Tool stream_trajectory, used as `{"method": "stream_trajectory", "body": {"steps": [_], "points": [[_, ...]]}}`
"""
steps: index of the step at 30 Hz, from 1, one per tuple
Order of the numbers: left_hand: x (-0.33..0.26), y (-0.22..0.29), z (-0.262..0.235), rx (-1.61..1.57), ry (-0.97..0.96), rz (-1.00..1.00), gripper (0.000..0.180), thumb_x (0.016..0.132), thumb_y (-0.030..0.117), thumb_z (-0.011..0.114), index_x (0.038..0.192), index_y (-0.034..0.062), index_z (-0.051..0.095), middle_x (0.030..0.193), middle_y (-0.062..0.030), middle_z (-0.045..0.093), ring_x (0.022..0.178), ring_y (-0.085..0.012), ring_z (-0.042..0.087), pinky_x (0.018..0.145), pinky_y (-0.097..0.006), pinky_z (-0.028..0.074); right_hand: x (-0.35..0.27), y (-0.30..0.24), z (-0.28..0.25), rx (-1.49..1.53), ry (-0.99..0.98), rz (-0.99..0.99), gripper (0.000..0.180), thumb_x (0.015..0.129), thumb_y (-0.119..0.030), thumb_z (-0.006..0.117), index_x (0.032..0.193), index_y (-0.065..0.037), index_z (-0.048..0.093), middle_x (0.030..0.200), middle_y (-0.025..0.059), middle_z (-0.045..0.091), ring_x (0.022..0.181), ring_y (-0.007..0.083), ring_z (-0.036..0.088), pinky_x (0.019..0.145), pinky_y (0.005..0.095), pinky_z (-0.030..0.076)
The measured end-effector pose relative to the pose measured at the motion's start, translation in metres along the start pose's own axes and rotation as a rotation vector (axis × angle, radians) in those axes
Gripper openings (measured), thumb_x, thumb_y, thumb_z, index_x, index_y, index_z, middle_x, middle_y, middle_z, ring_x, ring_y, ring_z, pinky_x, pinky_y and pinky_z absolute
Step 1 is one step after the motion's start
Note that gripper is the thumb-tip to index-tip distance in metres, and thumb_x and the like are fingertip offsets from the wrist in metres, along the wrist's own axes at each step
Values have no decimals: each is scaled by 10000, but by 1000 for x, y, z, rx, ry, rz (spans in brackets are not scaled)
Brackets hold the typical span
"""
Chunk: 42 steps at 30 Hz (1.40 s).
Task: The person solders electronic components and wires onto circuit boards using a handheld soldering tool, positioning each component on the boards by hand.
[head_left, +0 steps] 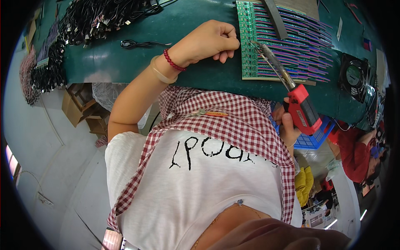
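My right hand (287, 127) grips the red and black handle of a soldering iron (305, 110). The iron's metal shaft slants up and left, its tip over a green circuit board panel (248, 62). Beside the panel's left edge, my left hand (214, 41) is closed with the fingers curled in; whatever they pinch, if anything, is hidden. Rows of thin pink, blue and black wires (298, 62) run rightward from the panel. A dark grey bar (275, 18) lies across the wires.
A black cable (141, 43) lies on the green table (104, 60) left of my left hand. Piles of black cables (100, 18) cover the far left. A black fan (354, 77) stands at the right edge. A blue crate (316, 139) and cardboard boxes (77, 106) sit below table level.
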<state>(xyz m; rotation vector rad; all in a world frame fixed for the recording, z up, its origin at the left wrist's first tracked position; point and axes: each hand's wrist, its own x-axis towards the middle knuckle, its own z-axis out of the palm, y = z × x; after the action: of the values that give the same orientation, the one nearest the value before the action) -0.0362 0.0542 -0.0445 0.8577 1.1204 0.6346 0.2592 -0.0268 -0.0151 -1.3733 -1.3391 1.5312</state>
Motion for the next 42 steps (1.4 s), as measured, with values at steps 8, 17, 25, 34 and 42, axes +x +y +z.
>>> {"method": "stream_trajectory", "body": {"steps": [8,17,25,34,42], "points": [[-1,3,0,12,12,-15,138,806,112,574,701,36,525,606,-27,570,464,-53,503,403,-172,371,4,-9,4,10,4,-2,444,828,-233,572,1150,48,449,610,50,463,497,114,403,498,271,360],[-11,14,-9,221,-5,-44,193,797,180,600,768,-11,594,611,-59,598,473,-82,553,411,-203,421,19,-18,6,236,66,-97,458,829,-257,601,1131,56,456,596,49,477,494,108,437,490,241,390],[6,78,-81,1423,982,624,167,727,111,616,829,1,545,865,-156,562,866,-331,550,709,-407,461,33,-31,8,225,68,-230,381,865,-245,500,1096,45,410,571,48,418,458,100,366,449,252,351],[43,64,-110,1367,897,581,80,751,55,537,733,-23,549,767,-208,558,770,-367,550,693,-444,445,30,-29,8,248,98,-238,394,873,-245,495,1123,43,395,591,49,430,461,98,366,454,255,358],[27,68,-109,1301,1016,772,107,764,34,506,683,-26,542,701,-220,555,711,-381,551,652,-438,450,38,-33,11,300,96,-288,387,856,-239,546,1083,54,434,559,47,439,450,102,391,440,238,367]]}}
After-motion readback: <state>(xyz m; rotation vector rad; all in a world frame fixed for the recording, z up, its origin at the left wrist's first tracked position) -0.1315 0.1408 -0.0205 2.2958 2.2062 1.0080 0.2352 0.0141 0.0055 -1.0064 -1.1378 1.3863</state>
